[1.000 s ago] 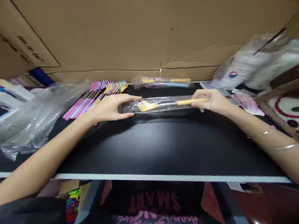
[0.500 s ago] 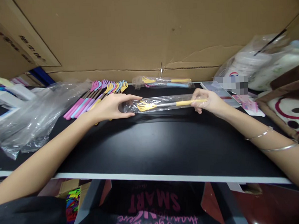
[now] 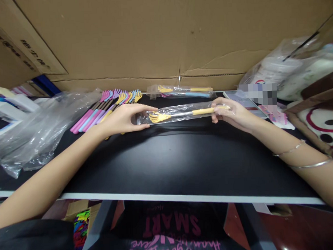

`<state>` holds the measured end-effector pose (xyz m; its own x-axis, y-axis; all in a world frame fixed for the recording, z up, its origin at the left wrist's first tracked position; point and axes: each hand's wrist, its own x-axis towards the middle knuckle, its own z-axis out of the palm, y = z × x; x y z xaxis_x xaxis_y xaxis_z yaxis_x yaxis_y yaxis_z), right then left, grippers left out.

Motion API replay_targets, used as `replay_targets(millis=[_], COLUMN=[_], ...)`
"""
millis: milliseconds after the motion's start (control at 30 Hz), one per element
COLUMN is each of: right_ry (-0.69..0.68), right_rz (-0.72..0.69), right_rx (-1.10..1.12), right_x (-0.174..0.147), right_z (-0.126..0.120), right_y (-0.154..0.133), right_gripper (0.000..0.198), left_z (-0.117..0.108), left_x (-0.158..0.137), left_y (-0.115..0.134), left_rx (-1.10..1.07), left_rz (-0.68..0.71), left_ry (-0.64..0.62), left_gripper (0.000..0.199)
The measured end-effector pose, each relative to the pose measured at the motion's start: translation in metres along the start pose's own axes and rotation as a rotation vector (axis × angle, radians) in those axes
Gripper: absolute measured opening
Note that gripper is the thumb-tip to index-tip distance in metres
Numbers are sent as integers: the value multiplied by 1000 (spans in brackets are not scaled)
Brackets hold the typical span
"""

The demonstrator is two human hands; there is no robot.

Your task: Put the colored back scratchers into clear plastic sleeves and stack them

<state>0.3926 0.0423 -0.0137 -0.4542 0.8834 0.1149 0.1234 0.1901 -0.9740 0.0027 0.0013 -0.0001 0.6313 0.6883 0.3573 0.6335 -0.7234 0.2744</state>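
Note:
A yellow back scratcher (image 3: pixel 179 115) with a metal shaft lies lengthwise in a clear plastic bag (image 3: pixel 179 109), above the black tabletop (image 3: pixel 170 161). My left hand (image 3: pixel 125 117) curves round the bag's left end by the scratcher's claw, thumb and fingers on opposite edges. The fingers of my right hand (image 3: pixel 228 113) close on the yellow handle at the other end, where clear film overlaps them. Behind my left hand lies a row of back scratchers (image 3: pixel 100 109) with pink, blue, purple and yellow handles, partly covered by the hand.
Bagged back scratchers (image 3: pixel 187 90) lie at the rear by the cardboard wall (image 3: pixel 152 38). Loose clear plastic bags (image 3: pixel 46 125) spread at left. To the right are a flat clear-lidded case (image 3: pixel 244 102), a white tub (image 3: pixel 279 70) and a brown face-patterned item (image 3: pixel 319 123). A white edge (image 3: pixel 185 198) borders the table.
The scratcher and its bag have tilted slightly, right end higher, and the claw has shifted a little left, nearer my left hand. My right hand has moved slightly left and up.

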Motion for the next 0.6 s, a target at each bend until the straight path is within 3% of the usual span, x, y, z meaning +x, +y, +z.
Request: replay_targets(millis=[367,600], right_ry=[-189,-175], right_rz=[45,-9], right_rx=[35,68], right_x=[-4,-3], right_z=[2,9], right_y=[1,1], right_gripper=[44,39], left_z=[5,4], left_x=[0,1], left_y=[3,-2], left_rx=[-10,-4], left_rz=[7,-61], left_ry=[-21,-45], left_gripper=[54,62])
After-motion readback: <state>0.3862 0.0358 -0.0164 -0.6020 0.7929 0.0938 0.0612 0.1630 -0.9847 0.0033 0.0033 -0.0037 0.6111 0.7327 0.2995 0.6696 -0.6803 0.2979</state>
